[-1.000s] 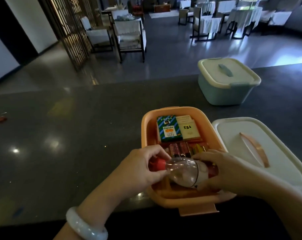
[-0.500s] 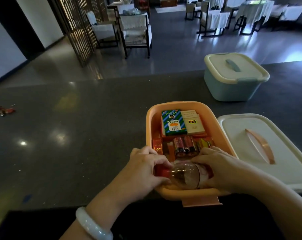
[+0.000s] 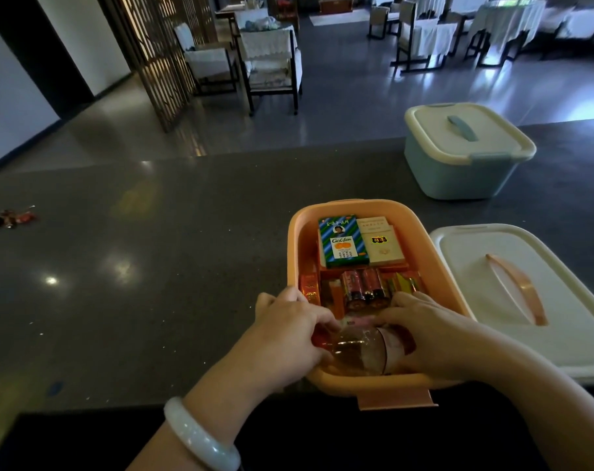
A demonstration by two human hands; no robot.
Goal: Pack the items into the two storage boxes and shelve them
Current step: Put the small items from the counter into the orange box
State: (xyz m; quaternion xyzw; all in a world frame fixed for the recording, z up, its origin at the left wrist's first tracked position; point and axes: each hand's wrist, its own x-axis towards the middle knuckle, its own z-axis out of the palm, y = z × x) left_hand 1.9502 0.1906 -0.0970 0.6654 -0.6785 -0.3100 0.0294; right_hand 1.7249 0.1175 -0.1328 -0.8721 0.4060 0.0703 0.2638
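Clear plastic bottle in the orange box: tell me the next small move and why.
Probably let go: both the left hand and the right hand grip the clear plastic bottle with the red cap, which lies on its side low in the near end of the orange plastic storage box, seemingly seated.

Left hand (image 3: 288, 338), right hand (image 3: 435, 338), fingers curled

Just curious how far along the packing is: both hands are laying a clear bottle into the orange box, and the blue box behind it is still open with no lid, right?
Not quite. The head view shows the blue box with its lid on. Otherwise right: the left hand and right hand hold the clear bottle in the orange box.
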